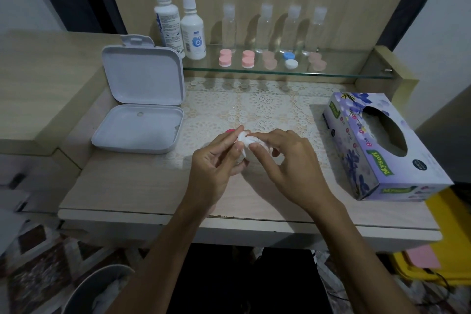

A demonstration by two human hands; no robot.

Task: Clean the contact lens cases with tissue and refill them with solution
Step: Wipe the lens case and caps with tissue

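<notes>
Lens case: a small piece with a pink edge [230, 131] sits at the left hand's fingertips, just above the worktop [142, 186]; most of it is wrapped, so whether it is a cap or a well cannot be told.
Tissue: a white wad [246, 138] is twisted into the piece, between the two hands.
Left hand: the left hand [216, 163] is clamped on the pink-edged piece, thumb and fingers curled round it.
Right hand: the right hand [288, 158] pinches the tissue with forefinger and thumb, touching the left hand's fingertips.
Step in hand: wiping, as I judge it. To do it well, keep the left grip steady, turn the tissue right round the inside, and press into the corner where wet lingers; use a dry part of the tissue for each pass.
Beyond the hands: five more lens cases [270, 60] lie on the glass shelf [344, 74], with two solution bottles [178, 25] to their left and four clear bottles [272, 28] behind.
Left of the hands: an open white box [140, 109].
Right of the hands: a tissue box [382, 145].
Hard to make out: whether the shelf cases hold solution; the bottle labels' print; the inside of the wrapped piece; a grey round vessel [99, 288] at the lower left is cut off.
</notes>
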